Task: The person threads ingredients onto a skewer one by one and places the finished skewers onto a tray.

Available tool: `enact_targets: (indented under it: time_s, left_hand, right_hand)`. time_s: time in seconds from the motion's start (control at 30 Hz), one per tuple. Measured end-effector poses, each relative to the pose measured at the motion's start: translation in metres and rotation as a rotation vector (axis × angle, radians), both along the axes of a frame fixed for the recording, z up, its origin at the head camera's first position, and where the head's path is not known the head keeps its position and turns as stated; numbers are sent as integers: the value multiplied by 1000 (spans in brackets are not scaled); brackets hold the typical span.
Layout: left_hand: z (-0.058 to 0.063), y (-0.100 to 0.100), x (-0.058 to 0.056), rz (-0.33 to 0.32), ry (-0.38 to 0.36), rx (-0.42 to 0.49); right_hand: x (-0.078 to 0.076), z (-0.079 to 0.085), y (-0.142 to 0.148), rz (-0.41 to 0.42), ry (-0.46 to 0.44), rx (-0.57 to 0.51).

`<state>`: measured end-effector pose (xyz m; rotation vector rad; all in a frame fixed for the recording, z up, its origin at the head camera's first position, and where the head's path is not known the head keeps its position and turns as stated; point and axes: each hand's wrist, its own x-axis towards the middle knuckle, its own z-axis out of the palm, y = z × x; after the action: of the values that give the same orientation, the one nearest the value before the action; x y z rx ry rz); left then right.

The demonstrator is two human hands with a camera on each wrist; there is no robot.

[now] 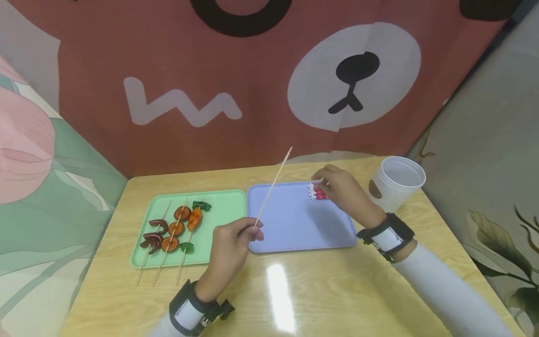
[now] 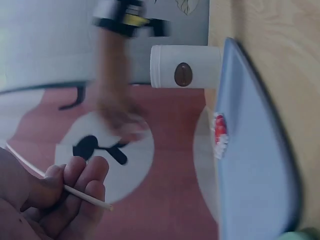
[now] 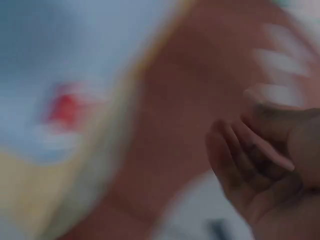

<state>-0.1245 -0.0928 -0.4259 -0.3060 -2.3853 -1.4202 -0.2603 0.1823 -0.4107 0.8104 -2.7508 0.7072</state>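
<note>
My left hand (image 1: 236, 245) pinches a thin bamboo skewer (image 1: 273, 186) near its lower end between thumb and fingers, the rest slanting up to the right. The left wrist view also shows this skewer (image 2: 87, 196) crossing the fingers. Over the far right part of a blue tray (image 1: 286, 220) hovers my right hand (image 1: 343, 189), fingers bent. Beneath it lie small red-and-white pieces (image 1: 317, 192), partly covered by the hand in the head view. Blur in both wrist views hides whether the right hand (image 3: 265, 155) holds anything.
Left of the blue tray, a green tray (image 1: 227, 229) bears loaded skewers: dark purplish pieces (image 1: 152, 241), round brown slices (image 1: 176, 229), and an orange piece (image 1: 195, 219) with green bits. A whitish cup (image 1: 393, 187) stands at the back right. A patterned backdrop (image 1: 252, 140) rises behind the table.
</note>
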Motion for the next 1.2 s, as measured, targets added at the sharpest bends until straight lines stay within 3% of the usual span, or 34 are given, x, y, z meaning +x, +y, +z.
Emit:
enact_targets:
  time_s: [0.03, 0.1, 0.23, 0.37, 0.53, 0.63, 0.7, 0.87, 0.97, 1.07, 1.2]
  left_hand:
    - [-3, -2, 1, 15, -20, 13]
    - [-10, -6, 4, 26, -64, 32]
    - [-22, -10, 9, 14, -142, 54]
    - [-28, -12, 15, 19, -186, 65]
    - [-30, -12, 16, 19, -200, 97]
    - [-32, -13, 15, 6, -185, 94]
    - [-33, -15, 15, 2, -188, 69]
    - [-37, -17, 12, 2, -205, -97]
    - [-39, -18, 10, 7, -189, -181]
    - [-38, -18, 9, 15, -167, -202]
    - [-35, -20, 8, 45, -139, -214]
  right_hand:
    - [-9, -19, 7, 0, 52, 111]
    - [-23, -55, 20, 12, 106, 236]
    - [-31, -99, 36, -7, 78, 322]
    - [-31, -113, 39, -44, 69, 371]
    - [-34, -117, 39, -53, 111, 397]
    - [-35, -109, 39, -50, 98, 331]
    - [-36, -95, 36, -40, 32, 191]
    - [-27, -33, 19, 1, -296, -316]
    - [-13, 3, 7, 48, -450, -506]
    - [1, 27, -4, 94, -535, -581]
    - [13, 42, -15, 114, -576, -587]
